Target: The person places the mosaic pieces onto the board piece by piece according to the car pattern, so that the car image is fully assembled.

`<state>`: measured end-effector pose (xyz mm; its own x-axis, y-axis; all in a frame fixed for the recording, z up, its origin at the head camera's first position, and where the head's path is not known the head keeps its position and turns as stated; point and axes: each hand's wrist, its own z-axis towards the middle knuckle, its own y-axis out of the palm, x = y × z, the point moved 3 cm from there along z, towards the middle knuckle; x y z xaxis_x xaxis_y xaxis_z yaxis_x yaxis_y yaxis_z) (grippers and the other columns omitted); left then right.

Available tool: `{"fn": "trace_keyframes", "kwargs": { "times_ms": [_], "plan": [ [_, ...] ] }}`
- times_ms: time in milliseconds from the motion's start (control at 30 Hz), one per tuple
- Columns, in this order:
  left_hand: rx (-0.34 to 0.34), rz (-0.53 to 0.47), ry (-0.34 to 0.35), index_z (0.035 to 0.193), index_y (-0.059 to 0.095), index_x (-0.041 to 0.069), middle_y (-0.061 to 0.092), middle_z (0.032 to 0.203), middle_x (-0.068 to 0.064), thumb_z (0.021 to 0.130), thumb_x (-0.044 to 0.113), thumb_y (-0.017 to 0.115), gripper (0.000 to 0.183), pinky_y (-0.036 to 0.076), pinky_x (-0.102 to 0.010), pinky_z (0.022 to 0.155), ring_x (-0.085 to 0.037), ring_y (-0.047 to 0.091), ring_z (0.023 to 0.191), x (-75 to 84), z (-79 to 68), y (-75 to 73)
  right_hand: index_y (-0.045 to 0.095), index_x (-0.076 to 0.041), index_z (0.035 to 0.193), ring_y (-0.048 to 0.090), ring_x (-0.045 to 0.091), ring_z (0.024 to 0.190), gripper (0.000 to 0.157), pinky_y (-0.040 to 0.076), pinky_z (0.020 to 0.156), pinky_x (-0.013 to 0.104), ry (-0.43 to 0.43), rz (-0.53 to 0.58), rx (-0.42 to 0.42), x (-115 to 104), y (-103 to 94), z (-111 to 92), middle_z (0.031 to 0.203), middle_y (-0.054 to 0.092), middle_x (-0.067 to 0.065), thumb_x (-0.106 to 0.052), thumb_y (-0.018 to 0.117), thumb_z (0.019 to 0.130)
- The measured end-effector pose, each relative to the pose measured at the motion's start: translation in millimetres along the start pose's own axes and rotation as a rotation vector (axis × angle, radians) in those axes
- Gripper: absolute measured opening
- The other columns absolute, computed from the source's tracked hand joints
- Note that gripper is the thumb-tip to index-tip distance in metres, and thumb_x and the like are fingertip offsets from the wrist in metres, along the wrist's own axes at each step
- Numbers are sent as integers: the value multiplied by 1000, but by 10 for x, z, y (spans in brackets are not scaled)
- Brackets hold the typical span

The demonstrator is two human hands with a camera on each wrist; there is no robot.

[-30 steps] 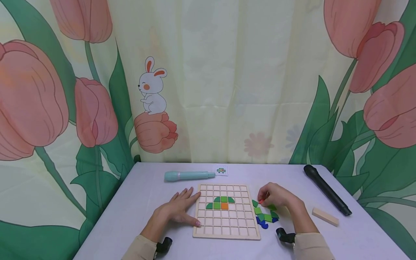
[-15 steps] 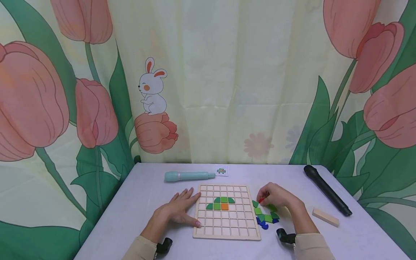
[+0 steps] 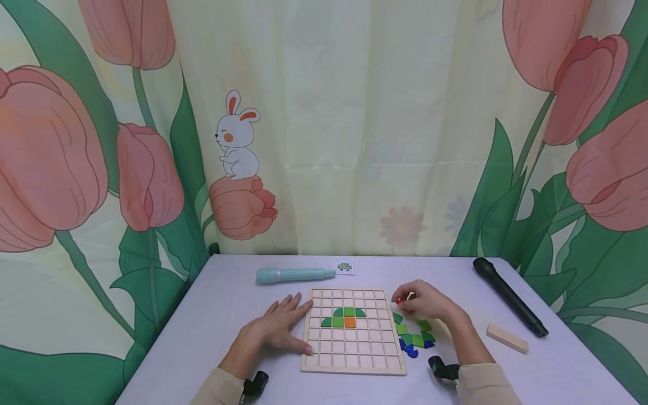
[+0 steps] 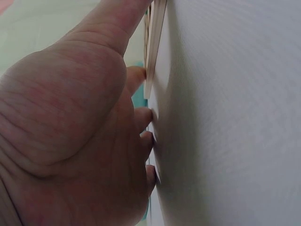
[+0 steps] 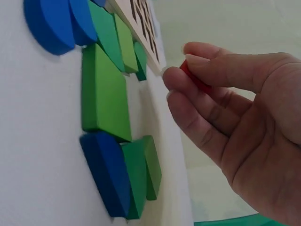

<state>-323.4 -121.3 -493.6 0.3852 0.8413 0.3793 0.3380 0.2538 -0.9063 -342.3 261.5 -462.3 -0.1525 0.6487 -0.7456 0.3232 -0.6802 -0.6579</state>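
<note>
A wooden grid board (image 3: pixel 349 346) lies flat on the white table, holding several green pieces and one orange square (image 3: pixel 350 322). My left hand (image 3: pixel 280 325) is spread flat at the board's left side, with thumb and index finger touching its edge. In the left wrist view its fingers reach along the table beside the board's rim. My right hand (image 3: pixel 425 301), right of the board's upper edge, pinches a small red piece (image 5: pixel 201 85) between thumb and fingers; the piece's shape is mostly hidden. Below it lie loose green squares (image 3: pixel 417 340) and blue rounded pieces (image 3: pixel 412 353).
Behind the board are a teal pen-like stick (image 3: pixel 293 274) and a small card (image 3: pixel 345 265) printed with a coloured pattern. On the right lie a black microphone-shaped rod (image 3: pixel 510 296) and a plain wooden block (image 3: pixel 507 338). A tulip-print curtain (image 3: pixel 329 140) hangs behind the table.
My right hand, pinching the red piece, has moved up and slightly left, away from the loose pieces toward the board's right edge. The left hand and the board have stayed put.
</note>
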Motion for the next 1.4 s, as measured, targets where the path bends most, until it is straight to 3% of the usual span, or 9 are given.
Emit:
{"fn": "trace_keyframes", "kwargs": {
  "times_ms": [500, 767, 1400],
  "plan": [
    [-1, 4, -8, 166, 29, 29, 15, 176, -11, 70, 79, 79, 119, 11, -61, 130, -33, 10, 163, -17, 19, 13, 72, -4, 105, 63, 22, 80, 11, 58, 72, 30, -68, 65, 64, -202, 164, 114, 94, 65, 8, -3, 67, 95],
    [-3, 9, -11, 166, 28, 29, 15, 176, -11, 69, 80, 78, 120, 10, -61, 130, -33, 10, 163, -31, 33, 9, 74, -7, 101, 61, 21, 85, 8, 56, 76, 27, -89, 17, 103, -307, 228, 144, 90, 69, 2, -5, 74, 93],
    [-8, -4, -17, 166, 29, 30, 15, 176, -10, 69, 81, 78, 119, 10, -61, 130, -33, 9, 164, -37, 29, 12, 79, -4, 103, 68, 16, 83, 12, 62, 83, 34, -159, 13, 60, -569, 448, 178, 93, 77, 2, -2, 77, 91]
  ]
}}
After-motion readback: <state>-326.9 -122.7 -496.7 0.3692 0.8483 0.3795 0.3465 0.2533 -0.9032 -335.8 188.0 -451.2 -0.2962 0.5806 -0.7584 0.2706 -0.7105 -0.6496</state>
